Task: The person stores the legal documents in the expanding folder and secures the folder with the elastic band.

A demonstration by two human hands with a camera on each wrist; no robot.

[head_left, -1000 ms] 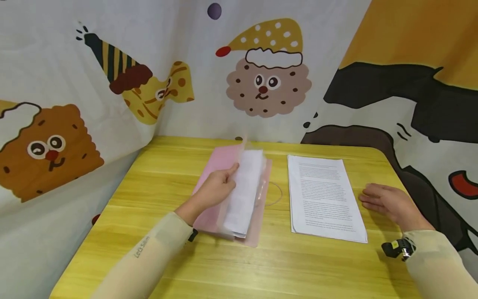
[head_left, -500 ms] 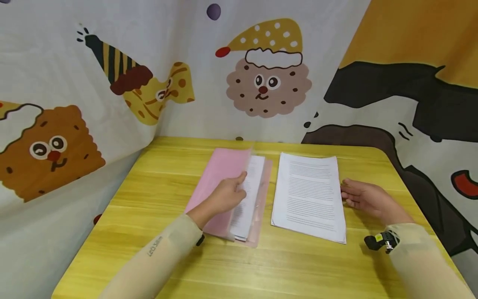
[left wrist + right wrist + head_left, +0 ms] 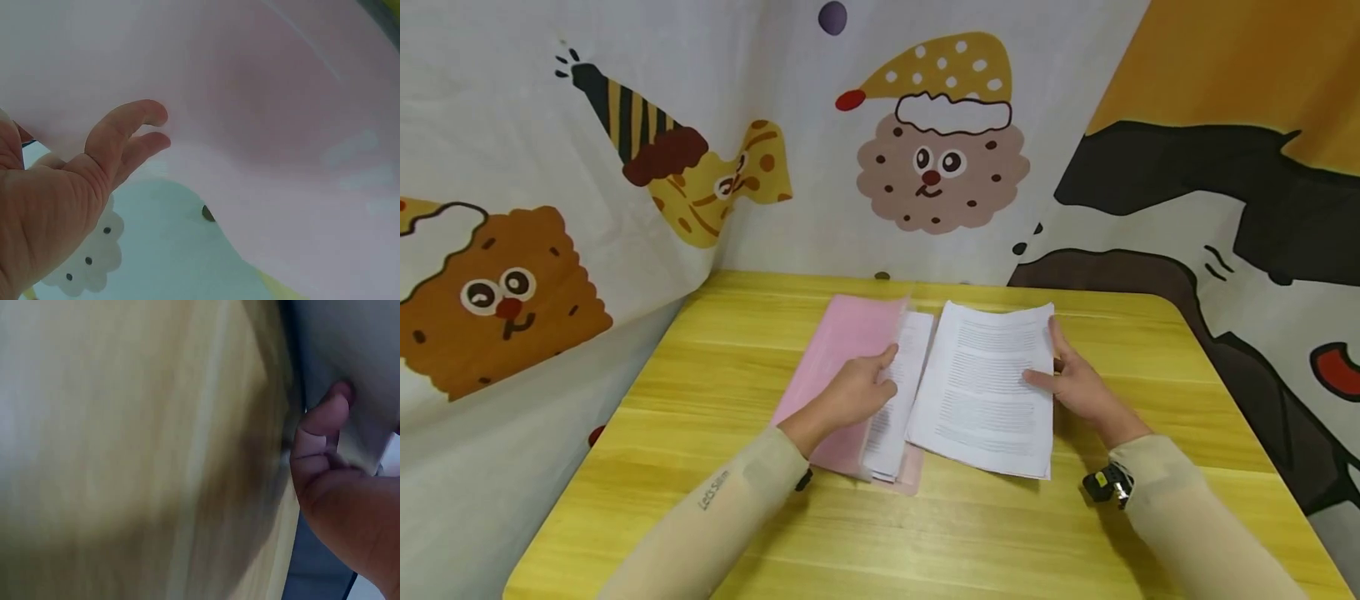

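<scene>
A pink plastic folder (image 3: 842, 342) lies on the table with its cover lifted along the right edge. My left hand (image 3: 853, 392) holds that edge, thumb and forefinger at the rim; in the left wrist view the pink cover (image 3: 269, 125) fills most of the picture beside the fingers. Printed sheets (image 3: 889, 442) show inside the folder. My right hand (image 3: 1086, 396) grips a stack of printed paper (image 3: 985, 400) by its right edge, thumb on top and fingers beneath. The stack is tilted, its left edge overlapping the folder's right side.
The yellow wood-grain table (image 3: 1000, 542) runs back to a white cloth (image 3: 805, 242) printed with cartoon cookies. A cartoon-printed cloth also hangs along the left and right sides.
My right hand has come left, taken hold of the paper stack and slid it left, up to the folder. My left hand has lowered the pink cover and shifted slightly right.
</scene>
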